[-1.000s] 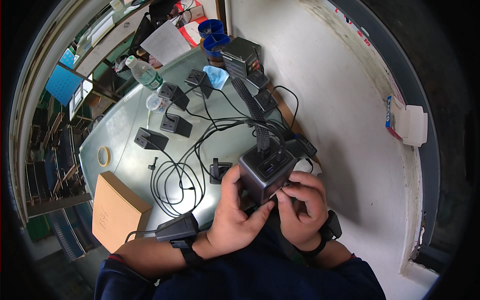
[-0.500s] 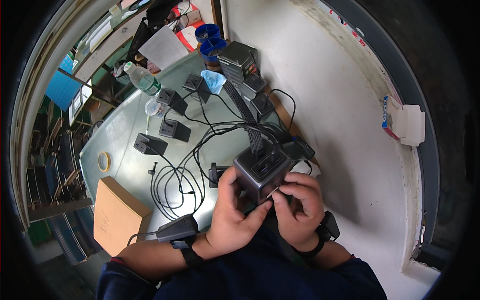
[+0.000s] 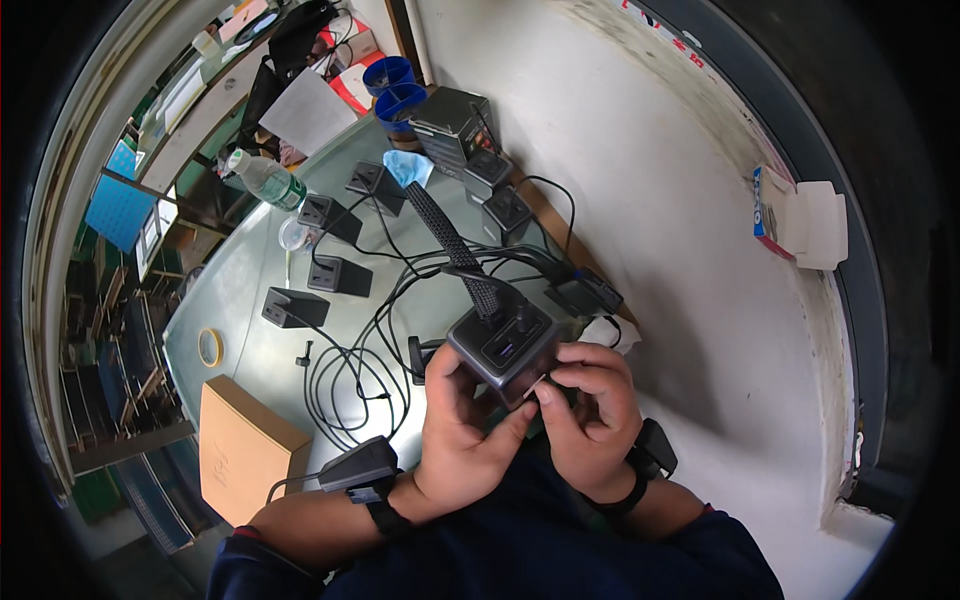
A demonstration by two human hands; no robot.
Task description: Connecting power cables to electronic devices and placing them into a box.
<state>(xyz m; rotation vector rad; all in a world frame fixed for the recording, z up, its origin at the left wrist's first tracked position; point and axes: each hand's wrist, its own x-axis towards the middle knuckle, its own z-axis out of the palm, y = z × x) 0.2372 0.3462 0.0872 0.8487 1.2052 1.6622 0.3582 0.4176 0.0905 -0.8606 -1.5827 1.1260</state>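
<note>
Both hands are at a dark grey, box-shaped charger block (image 3: 500,345) near the table's front edge. Slots and ports show on its upper face, and a thick braided black cable (image 3: 440,225) rises from it toward the back. My left hand (image 3: 458,430) grips the block's left side, fingers behind it and thumb at the lower front corner. At the lower right edge, the thumb and forefinger of my right hand (image 3: 592,425) pinch a thin pale strip (image 3: 537,385) against the block. What that strip is cannot be made out. The block's underside is hidden.
Several black adapters (image 3: 340,275) with tangled cables (image 3: 385,340) lie across the glass table (image 3: 235,290). Around them are a plastic bottle (image 3: 268,180), a tape roll (image 3: 210,347), a brown carton (image 3: 248,450), a dark box (image 3: 450,125) and blue cups (image 3: 400,105). A white wall (image 3: 640,170) borders the right.
The view has shifted slightly, and the block now sits a little left and more tilted. Both hands keep their hold, with the right thumb and forefinger still at its lower edge.
</note>
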